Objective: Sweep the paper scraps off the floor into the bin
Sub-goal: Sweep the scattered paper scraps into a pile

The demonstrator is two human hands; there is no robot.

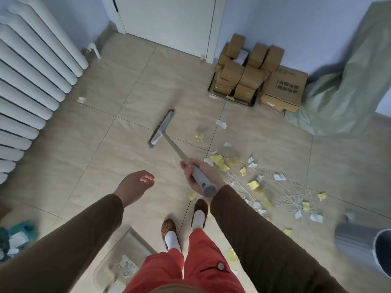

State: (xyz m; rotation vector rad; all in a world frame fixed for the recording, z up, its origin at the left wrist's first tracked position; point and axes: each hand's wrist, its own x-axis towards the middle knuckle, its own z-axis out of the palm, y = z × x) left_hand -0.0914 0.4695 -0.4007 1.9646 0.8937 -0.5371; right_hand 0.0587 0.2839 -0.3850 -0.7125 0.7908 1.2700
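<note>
Right hand [195, 176] is gripping the smooth grey broom handle [179, 152], fingers wrapped fully round it. The long flat broom head [161, 129] is lying on glossy beige tile. Left hand [135, 185] is hanging free, fingers loosely curled, holding nothing. Crumpled yellow and white paper scraps [254, 178] are lying scattered to the right. The ribbed grey bin [357, 242] is sitting at the right edge, partly cut off. Bare floor is lying open toward the white radiator [31, 81].
</note>
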